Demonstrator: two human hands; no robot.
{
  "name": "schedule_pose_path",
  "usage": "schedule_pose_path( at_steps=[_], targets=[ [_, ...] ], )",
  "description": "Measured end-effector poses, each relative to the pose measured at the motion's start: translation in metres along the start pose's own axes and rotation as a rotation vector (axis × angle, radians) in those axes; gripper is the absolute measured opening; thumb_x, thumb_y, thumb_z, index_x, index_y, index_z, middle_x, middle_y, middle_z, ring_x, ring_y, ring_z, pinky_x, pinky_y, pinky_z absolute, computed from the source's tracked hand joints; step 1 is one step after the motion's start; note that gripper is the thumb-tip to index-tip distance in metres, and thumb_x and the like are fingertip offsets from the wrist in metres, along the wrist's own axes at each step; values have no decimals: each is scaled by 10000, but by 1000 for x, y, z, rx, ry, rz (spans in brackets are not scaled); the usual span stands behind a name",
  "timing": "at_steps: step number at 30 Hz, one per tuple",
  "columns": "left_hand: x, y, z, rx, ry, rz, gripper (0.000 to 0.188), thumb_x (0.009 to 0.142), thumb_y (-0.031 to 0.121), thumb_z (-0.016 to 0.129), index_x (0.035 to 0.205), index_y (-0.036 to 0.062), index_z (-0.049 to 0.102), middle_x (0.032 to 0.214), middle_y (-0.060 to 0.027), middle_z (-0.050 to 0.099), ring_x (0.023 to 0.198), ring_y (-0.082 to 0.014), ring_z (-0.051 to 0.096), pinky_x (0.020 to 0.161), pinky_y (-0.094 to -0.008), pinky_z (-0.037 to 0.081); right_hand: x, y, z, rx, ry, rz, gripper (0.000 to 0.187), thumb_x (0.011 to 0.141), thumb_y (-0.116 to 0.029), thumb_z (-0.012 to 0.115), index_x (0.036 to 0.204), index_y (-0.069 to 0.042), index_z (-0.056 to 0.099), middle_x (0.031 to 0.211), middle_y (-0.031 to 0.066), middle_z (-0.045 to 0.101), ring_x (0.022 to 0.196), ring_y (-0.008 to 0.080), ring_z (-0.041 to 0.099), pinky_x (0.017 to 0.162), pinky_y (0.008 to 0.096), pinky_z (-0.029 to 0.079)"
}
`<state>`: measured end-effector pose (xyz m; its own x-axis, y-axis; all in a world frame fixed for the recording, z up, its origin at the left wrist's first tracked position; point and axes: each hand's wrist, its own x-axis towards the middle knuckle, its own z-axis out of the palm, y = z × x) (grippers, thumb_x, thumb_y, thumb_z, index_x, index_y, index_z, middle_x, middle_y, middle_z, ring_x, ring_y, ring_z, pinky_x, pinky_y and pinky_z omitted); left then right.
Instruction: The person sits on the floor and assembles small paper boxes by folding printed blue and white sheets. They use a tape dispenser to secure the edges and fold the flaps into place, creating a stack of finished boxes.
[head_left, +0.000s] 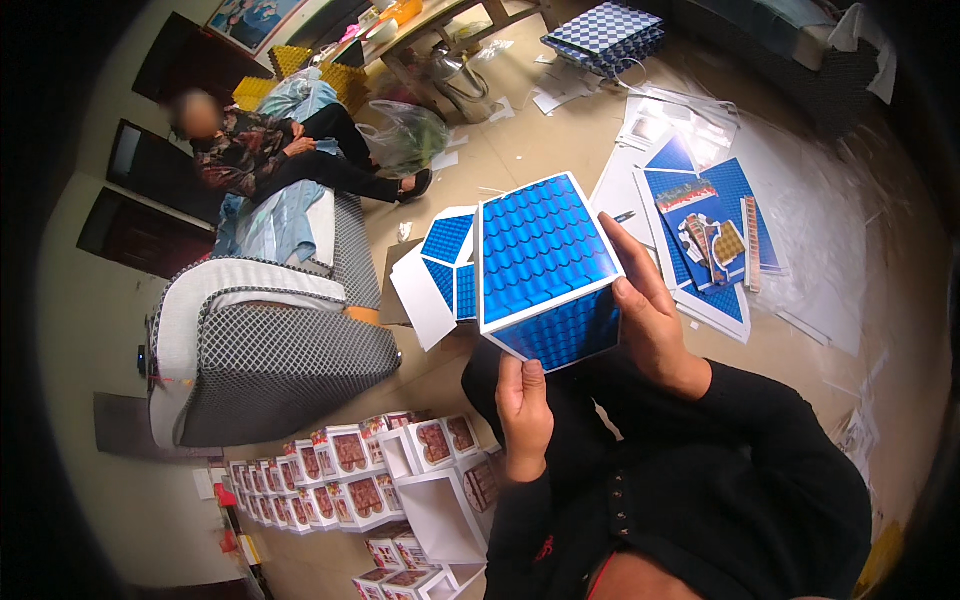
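A folded cardboard roof (548,245), printed with blue tiles and edged in white, is held up in front of me with both hands. My left hand (525,415) pinches its lower near edge between thumb and fingers. At its right side my right hand (655,325) grips with the thumb in front, the fingers lying behind and along the edge. More blue tile-printed pieces (447,238) with white borders lie just beyond the roof, partly hidden by it. To the right, blue printed sheets (740,205) and small printed cut-out pieces (715,240) are spread on the floor.
Rows of small printed white cardboard houses (350,500) stand at lower left. A grey patterned sofa (285,350) is on the left, where another person (260,155) sits. A blue checkered box (603,40) and plastic sheeting (820,270) lie farther off.
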<state>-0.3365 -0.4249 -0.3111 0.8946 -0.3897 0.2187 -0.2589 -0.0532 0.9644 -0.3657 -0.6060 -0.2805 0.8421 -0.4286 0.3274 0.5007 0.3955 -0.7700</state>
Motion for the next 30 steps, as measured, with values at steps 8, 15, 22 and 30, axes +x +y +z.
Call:
schedule_pose_path(
  at_steps=[8, 15, 22, 30],
  targets=[
    [0, 9, 0, -48, -17, -11, 372, 1029, 153, 460, 1345, -43, 480, 1291, -73, 545, 1168, -148, 482, 1027, -288, 347, 2, -2, 2, 64, 65, 70, 772, 865, -333, 569, 1469, 44, 273, 1512, 205, 309, 1410, 272, 294, 1157, 368, 196],
    [6, 20, 1, -112, 92, 109, 431, 1019, 174, 493, 1389, -39, 436, 1363, -83, 509, 1204, -158, 480, 1057, -295, 325, 2, -3, 4, 85, 82, 71, 724, 880, -256, 582, 1464, 49, 281, 1479, 200, 362, 1391, 271, 325, 1155, 382, 197],
    [14, 52, -6, 24, 173, 119, 470, 1014, 138, 502, 1444, -16, 391, 1404, -131, 506, 1218, -148, 495, 1028, -270, 364, -5, 2, -6, -60, -20, 64, 692, 884, -260, 598, 1454, 18, 323, 1477, 190, 379, 1377, 271, 360, 1146, 397, 247],
    [7, 51, 1, -268, 200, -65, 458, 1014, 145, 485, 1425, -42, 404, 1387, -156, 511, 1224, -168, 513, 1040, -283, 381, -11, 5, -8, -129, -40, 39, 681, 894, -281, 602, 1449, 4, 328, 1464, 191, 394, 1362, 279, 382, 1141, 407, 262]
  ],
)
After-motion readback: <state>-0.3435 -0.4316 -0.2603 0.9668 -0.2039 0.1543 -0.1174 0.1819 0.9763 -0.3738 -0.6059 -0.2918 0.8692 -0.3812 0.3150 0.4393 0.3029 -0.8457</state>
